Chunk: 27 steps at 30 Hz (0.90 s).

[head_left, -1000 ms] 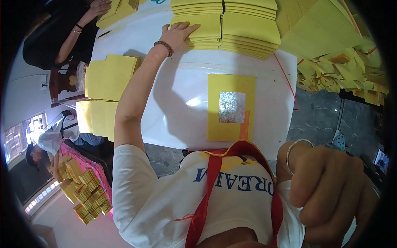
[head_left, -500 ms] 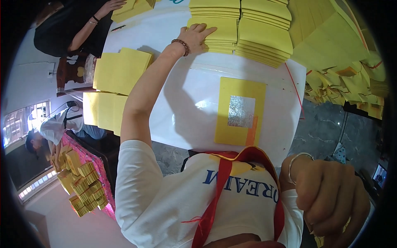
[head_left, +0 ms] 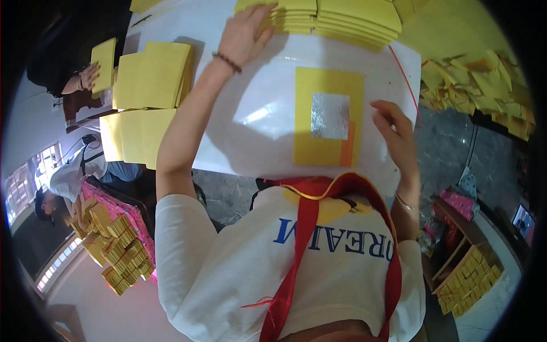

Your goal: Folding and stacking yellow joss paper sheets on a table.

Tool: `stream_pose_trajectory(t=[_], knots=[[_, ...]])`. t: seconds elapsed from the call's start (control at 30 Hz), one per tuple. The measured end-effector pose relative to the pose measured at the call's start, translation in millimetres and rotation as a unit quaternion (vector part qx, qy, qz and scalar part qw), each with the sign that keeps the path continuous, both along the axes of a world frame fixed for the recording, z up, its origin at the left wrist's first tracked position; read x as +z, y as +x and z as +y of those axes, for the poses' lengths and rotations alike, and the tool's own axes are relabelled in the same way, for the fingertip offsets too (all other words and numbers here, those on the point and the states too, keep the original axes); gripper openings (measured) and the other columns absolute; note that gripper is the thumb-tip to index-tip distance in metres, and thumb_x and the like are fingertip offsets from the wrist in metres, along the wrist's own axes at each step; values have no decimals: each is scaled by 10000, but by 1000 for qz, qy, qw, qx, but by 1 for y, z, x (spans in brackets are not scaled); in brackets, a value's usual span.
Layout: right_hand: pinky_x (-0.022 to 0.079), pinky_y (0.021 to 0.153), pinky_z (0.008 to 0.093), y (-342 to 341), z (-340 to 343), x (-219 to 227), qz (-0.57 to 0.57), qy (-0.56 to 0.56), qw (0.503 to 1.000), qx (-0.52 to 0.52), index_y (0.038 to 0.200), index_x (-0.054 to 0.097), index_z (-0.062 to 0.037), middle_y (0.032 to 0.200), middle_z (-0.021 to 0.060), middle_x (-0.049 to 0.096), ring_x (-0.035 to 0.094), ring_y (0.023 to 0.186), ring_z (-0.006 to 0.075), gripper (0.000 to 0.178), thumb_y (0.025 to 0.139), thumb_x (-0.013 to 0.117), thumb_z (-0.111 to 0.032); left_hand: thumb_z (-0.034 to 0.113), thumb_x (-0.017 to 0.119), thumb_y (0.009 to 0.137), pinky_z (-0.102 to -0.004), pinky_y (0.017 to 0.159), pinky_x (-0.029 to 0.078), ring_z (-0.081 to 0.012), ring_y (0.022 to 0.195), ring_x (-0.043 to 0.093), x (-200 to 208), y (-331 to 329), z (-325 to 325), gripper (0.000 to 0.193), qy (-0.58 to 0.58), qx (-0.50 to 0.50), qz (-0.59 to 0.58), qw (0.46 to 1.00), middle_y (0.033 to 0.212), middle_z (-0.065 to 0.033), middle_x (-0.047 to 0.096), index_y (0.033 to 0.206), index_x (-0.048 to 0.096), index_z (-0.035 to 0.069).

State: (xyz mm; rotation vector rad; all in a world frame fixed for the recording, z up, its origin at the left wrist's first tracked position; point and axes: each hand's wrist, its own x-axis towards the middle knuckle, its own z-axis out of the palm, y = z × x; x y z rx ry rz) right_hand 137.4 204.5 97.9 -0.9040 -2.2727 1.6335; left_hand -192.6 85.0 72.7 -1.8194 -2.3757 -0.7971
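Note:
Stretched to the far side of the white table, my left hand (head_left: 245,35), with a beaded bracelet, lies at the left edge of the stacked yellow paper (head_left: 290,24). Its fingers are extended and the thumb stands apart; the fingertips overlap the stack. A yellow sheet (head_left: 303,122) lies flat in front of me, bearing a silver foil square (head_left: 330,115) and an orange strip (head_left: 348,149). Just right of that sheet hovers my right hand (head_left: 396,134), with a bangle; its fingers are loosely bent, thumb apart, and nothing shows in them.
Piles of yellow paper (head_left: 151,77) sit along the table's left edge. Beyond them a co-worker's hand (head_left: 88,77) holds a yellow pad (head_left: 103,64). Loose yellow paper (head_left: 473,88) heaps at the right. Farther left, another person stands by bundled yellow stacks (head_left: 119,251).
My right hand has come up from the lower right to beside the yellow sheet. My left hand has slid left on the far stack. The co-worker now holds up a yellow pad.

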Motion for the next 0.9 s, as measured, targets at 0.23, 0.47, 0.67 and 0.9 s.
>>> stream_pose_trajectory(t=[0.23,0.47,0.67,0.9], knots=[[425,861,280,43,-27,-98,-37,75,991,-105,1231,476,-6,1164,134,535,541,1011,206,391,862,533,-123,49,539,842,-297,830,466,-226,948,551,-66,159,-95,514,-73,83,-445,889,1177,-173,495,1334,394,79],[446,820,291,42,-33,-106,-24,-64,995,-68,1259,478,-53,1182,109,525,545,931,176,379,883,499,-100,81,588,813,-356,850,439,-241,1010,506,-72,207,-93,558,57,168,-583,793,1200,-179,469,1333,387,54],[446,771,274,48,-33,-98,4,240,969,54,1150,559,-30,1057,97,577,547,868,164,305,851,538,-85,235,709,695,-432,898,363,-321,1110,439,-69,227,-108,584,-74,-85,-38,993,1230,-132,456,1228,492,134],[440,737,257,48,-29,-117,-9,-8,1000,-12,1103,602,-38,916,62,643,562,806,137,286,879,541,-206,187,664,739,-327,703,465,-229,869,567,-76,215,-103,346,-7,-190,-37,981,966,-68,605,1067,591,104]])
